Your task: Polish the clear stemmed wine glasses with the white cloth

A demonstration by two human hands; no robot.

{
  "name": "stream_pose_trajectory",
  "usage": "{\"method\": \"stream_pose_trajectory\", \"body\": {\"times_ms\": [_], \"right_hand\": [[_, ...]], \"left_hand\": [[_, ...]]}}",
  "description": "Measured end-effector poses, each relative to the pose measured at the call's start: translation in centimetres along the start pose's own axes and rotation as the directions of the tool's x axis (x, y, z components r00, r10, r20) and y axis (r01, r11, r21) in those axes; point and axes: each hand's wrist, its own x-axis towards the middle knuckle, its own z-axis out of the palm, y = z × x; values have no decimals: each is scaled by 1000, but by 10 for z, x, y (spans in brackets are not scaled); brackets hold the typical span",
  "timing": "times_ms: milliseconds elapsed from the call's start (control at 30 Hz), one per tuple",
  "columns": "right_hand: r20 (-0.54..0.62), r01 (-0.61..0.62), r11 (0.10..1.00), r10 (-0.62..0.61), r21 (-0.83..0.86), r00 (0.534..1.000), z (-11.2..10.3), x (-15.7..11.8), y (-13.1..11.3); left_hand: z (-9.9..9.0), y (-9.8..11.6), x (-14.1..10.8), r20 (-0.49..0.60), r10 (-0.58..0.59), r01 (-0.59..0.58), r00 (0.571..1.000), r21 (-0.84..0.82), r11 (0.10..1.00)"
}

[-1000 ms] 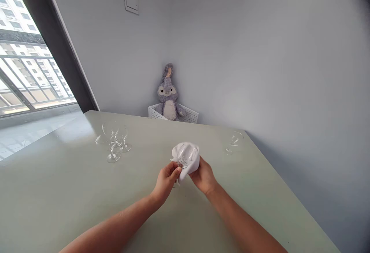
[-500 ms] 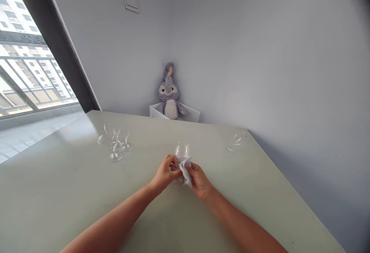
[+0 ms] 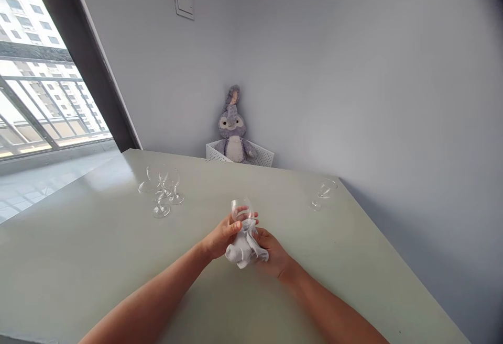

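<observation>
A clear wine glass (image 3: 240,207) is between my hands above the near middle of the table. My left hand (image 3: 225,233) wraps round its bowl, the fingers showing through and behind the glass. My right hand (image 3: 272,250) is closed on a crumpled light grey cloth (image 3: 244,247), which covers the lower part of the glass. The stem and foot are hidden under the cloth. Several more stemmed glasses (image 3: 162,210) stand close together to the left. One glass (image 3: 324,192) stands by itself on the right.
The pale green table (image 3: 188,291) ends at a right edge near the grey wall (image 3: 373,71). Beyond its far edge, a plush rabbit (image 3: 234,147) sits in a white perforated basket (image 3: 265,158). A window with a railing (image 3: 51,103) is at the left.
My left hand has shifted from a pinch near the cloth to a wrap round the bowl. The cloth now hangs lower and spreads out beneath. The view has shifted slightly.
</observation>
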Motion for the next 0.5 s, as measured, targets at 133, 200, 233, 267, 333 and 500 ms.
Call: {"method": "stream_pose_trajectory", "body": {"times_ms": [133,200,233,267,333,500], "right_hand": [[9,-13,999,14,-37,1000,3,1,6],[-54,15,996,-20,-92,998,1,6,7],[-106,41,991,-55,-126,993,-2,10,7],[-170,70,985,-98,-160,981,-7,14,6],[-333,119,965,-194,-234,923,-17,20,1],[-285,201,580,-636,-789,717,-28,14,-17]], "left_hand": [[4,2,-2,-1,-6,6,1000,-16,1000],[4,3,-1,-84,13,-12,996,18,1000],[4,3,0,-136,29,-25,990,35,999],[2,3,1,-192,50,-41,980,51,998],[-4,5,5,-318,107,-92,942,62,994],[-24,8,13,-627,146,-229,765,-53,972]]}}
